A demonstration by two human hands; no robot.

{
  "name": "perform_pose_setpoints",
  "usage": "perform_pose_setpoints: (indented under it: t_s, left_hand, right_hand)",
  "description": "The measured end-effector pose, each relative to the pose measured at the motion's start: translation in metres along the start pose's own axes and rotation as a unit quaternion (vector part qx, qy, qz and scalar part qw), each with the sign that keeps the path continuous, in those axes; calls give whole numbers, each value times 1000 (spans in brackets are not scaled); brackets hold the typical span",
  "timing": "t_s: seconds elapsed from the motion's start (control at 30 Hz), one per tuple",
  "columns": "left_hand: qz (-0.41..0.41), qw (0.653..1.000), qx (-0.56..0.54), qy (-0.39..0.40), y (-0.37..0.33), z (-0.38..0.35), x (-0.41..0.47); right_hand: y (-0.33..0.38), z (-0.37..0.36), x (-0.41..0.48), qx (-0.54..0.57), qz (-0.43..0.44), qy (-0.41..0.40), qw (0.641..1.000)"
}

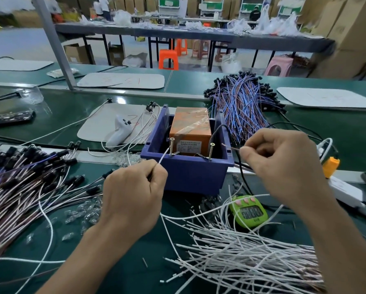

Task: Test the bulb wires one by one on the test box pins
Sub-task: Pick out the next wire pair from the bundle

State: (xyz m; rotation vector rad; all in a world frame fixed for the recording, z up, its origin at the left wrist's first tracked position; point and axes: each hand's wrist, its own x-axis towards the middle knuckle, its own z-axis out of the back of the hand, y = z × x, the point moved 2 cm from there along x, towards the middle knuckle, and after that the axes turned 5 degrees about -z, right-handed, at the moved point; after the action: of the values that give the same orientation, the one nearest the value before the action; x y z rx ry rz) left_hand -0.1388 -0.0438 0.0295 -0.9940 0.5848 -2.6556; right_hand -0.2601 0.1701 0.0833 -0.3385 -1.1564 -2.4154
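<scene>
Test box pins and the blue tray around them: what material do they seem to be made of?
The left pin and right pin look like brass-coloured metal screws: shiny yellow, with threaded shanks and flat heads. The blue tray is probably moulded plastic, judging by its one even colour, dull sheen and thick rim.

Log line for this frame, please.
stage: wire test | left hand: pinches white wire, tip at left pin | right hand: pinches wire end, short of right pin
</scene>
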Motion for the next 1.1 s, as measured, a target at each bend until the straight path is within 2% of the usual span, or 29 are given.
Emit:
perform_pose_setpoints:
  t_s: [0.17,0.5,0.57,0.67,0.8,0.93,1.1]
  left_hand:
    - [-18,999,-36,3,2,-5,-1]
    - [-52,998,-7,21,-3,-6,-3]
    - [-39,999,3,17,-3,-7,-3]
    - [29,998,56,-6,2,-7,-2]
    - [79,992,83,-49,2,-1,-1]
    - [48,996,71,-35,-3,-3,-3]
    - [-14,996,65,-54,-13,-2,-9]
  right_hand:
    - [11,-19,-10,-26,6,-8,1000]
    - [38,-56,-47,-12,68,-10,998]
    - [38,-56,-47,-17,68,-15,997]
    - [35,-50,-43,-26,48,-27,998]
    - [32,-42,-36,-32,16,-91,995]
    - [33,-44,-38,-54,10,-122,991]
    - [27,-40,-34,-64,-16,-116,991]
